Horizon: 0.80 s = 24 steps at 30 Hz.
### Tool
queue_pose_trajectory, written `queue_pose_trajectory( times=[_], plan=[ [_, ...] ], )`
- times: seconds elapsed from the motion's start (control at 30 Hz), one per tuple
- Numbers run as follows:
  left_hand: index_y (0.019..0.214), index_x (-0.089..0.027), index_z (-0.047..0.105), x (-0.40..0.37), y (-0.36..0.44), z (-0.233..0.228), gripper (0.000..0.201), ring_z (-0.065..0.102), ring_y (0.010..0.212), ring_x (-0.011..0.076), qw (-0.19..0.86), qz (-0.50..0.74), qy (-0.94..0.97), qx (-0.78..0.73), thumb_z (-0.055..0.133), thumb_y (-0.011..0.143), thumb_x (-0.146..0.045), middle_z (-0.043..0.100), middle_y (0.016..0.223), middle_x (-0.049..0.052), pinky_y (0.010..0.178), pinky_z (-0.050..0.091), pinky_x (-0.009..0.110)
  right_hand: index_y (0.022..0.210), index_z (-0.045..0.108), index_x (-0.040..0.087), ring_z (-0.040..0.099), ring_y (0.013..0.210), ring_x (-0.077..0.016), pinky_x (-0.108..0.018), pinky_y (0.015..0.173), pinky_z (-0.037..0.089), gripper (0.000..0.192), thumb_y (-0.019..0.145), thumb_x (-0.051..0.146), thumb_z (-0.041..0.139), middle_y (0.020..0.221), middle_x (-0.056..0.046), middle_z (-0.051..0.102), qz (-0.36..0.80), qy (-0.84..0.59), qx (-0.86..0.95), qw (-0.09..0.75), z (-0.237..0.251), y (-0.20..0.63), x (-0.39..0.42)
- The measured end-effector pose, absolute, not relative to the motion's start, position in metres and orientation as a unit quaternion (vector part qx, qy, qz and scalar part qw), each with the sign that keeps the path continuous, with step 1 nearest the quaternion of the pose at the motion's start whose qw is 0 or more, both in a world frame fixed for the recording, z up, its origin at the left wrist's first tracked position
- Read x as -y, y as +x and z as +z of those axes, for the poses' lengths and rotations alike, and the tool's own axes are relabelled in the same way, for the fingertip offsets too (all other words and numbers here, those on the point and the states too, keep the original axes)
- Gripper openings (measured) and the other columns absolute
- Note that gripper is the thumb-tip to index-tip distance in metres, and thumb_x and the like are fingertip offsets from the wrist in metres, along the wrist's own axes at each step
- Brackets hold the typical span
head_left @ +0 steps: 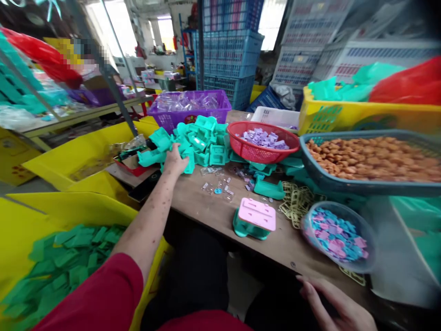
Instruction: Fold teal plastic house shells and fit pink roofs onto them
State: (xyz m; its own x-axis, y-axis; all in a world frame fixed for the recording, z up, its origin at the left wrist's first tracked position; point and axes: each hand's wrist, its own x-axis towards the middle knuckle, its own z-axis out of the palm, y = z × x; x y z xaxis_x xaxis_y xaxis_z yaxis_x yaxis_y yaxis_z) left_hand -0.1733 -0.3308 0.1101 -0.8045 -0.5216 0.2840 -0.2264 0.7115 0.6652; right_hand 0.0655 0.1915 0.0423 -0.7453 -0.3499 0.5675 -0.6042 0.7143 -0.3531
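Left hand (176,161) forward, right hand (336,307) low

The left arm (151,220) stretches forward, left hand (176,162) extended; the right hand (337,304) hangs low.

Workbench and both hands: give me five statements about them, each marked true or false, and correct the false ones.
1. The left hand is at the pile of teal parts. True.
2. The red basket holds green pieces. False: the red basket holds purple pieces.
3. The pink-topped piece stands on the table. True.
4. The right hand is inside the purple basket. False: the right hand is near the table's front edge.
5. The purple basket stands behind the teal pile. True.
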Motion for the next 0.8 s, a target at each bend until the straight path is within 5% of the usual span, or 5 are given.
queue_pose_trajectory(
  times=[0.2,0.43,0.6,0.8],
  plan=[
    [0.164,-0.007,0.044,0.335,-0.174,0.115,0.076,0.07,0.134,0.039,0.224,-0.333,0.225,0.888,0.068,0.092,-0.014,0.073,0.139,0.02,0.124,0.049,0.051,0.106,0.082,0.028,0.085,0.084,-0.0199,-0.026,0.083,0.07,0.018,0.111,0.039,0.068,0.099,-0.001,0.086,0.291,0.224,0.902,0.228,0.064,0.06,-0.171],
    [0.168,-0.015,0.043,0.33,-0.161,0.104,0.093,0.066,0.142,0.0391,0.226,-0.395,0.232,0.86,0.078,0.082,-0.01,0.067,0.154,0.019,0.125,0.051,0.052,0.129,0.082,0.018,0.067,0.141,-0.0281,-0.044,0.129,0.05,0.035,0.108,0.021,0.053,0.145,-0.016,0.072,0.243,0.199,0.94,0.133,0.118,-0.076,-0.111],
    [0.157,-0.014,0.055,0.322,-0.123,0.092,0.084,0.07,0.136,0.0399,0.217,-0.48,0.208,0.824,0.079,0.077,-0.011,0.069,0.15,0.02,0.124,0.052,0.056,0.149,0.072,0.013,0.076,0.13,-0.0327,-0.045,0.118,0.058,0.049,0.101,0.015,0.061,0.141,-0.02,0.077,0.196,0.133,0.969,0.071,0.095,-0.158,-0.088],
    [0.143,-0.018,0.062,0.301,-0.079,0.093,0.061,0.081,0.1,0.0244,0.183,-0.628,0.143,0.743,0.076,0.084,-0.021,0.076,0.139,0.015,0.077,0.07,0.032,0.127,0.085,0.016,0.08,0.106,-0.0408,-0.052,0.093,0.063,0.036,0.097,0.021,0.067,0.117,-0.021,0.084,0.152,0.09,0.983,0.047,0.094,-0.165,-0.086]
  ],
)
